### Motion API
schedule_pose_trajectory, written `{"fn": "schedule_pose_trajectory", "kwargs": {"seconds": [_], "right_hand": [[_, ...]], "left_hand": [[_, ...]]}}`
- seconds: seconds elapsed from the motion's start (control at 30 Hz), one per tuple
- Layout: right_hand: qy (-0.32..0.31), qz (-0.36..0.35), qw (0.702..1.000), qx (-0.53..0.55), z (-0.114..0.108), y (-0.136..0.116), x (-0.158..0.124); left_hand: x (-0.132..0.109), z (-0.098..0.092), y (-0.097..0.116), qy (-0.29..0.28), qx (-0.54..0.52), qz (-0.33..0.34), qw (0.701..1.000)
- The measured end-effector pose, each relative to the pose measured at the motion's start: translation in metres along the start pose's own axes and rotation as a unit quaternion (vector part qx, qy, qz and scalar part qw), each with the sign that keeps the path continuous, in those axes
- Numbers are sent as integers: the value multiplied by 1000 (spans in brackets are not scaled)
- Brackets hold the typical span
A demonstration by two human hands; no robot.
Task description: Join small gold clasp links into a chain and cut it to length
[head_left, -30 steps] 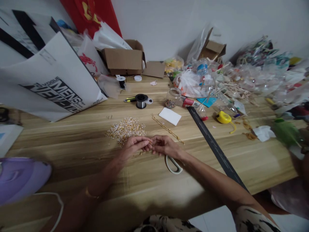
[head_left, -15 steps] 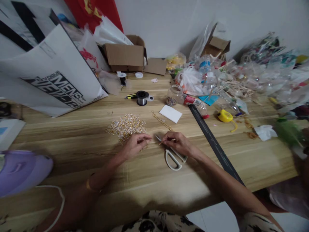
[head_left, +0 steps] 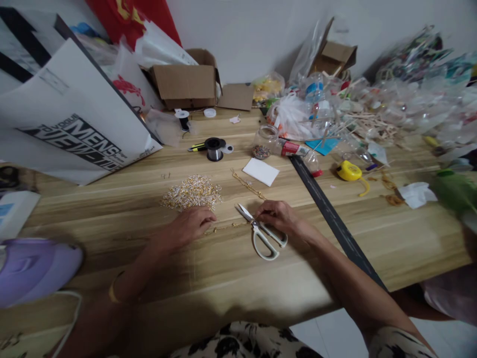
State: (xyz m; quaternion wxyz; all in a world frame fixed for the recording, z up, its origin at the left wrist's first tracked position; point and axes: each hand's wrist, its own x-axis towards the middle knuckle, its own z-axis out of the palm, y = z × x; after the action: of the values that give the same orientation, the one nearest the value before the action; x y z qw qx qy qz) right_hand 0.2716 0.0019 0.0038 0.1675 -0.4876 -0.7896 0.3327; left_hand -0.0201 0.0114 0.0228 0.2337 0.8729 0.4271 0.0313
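A thin gold beaded chain [head_left: 223, 227] stretches low over the wooden table between my two hands. My left hand [head_left: 192, 223] is closed, with the chain's left end at its fingertips, just in front of a pile of small gold and clear beaded pieces [head_left: 192, 192]. At the chain's other end, my right hand [head_left: 278, 217] pinches with thumb and fingers; its fingertips hide that end. Scissors [head_left: 257, 231] with pale handles lie beside and partly under my right hand, blades slightly apart. Another gold chain [head_left: 248, 185] lies behind them.
A folded white paper [head_left: 261, 171], a wire spool [head_left: 214, 149] and a jar of beads [head_left: 265, 141] stand farther back. A dark strip [head_left: 335, 219] crosses the table at right, near a yellow tape measure [head_left: 349, 170]. A purple appliance [head_left: 37, 271] sits at left.
My left hand has moved left, away from my right hand, and the gold chain now shows stretched between them. My right hand has shifted slightly, uncovering more of the scissors.
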Motion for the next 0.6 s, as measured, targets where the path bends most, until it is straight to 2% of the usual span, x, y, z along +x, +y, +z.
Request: {"fn": "schedule_pose_trajectory", "kwargs": {"seconds": [0.13,0.27,0.4,0.6], "right_hand": [[13,-4,999,-45,-1,1,-3],[9,1,995,-103,-4,-2,-4],[-3,15,991,-135,-5,-5,-4],[-16,34,985,-170,-6,-11,-4]], "left_hand": [[-12,0,-12,-24,-12,0,1000],[-25,-5,-15,-38,-34,-18,999],[-34,-4,-12,-39,-50,-34,997],[-37,2,-2,-6,-62,-44,997]]}}
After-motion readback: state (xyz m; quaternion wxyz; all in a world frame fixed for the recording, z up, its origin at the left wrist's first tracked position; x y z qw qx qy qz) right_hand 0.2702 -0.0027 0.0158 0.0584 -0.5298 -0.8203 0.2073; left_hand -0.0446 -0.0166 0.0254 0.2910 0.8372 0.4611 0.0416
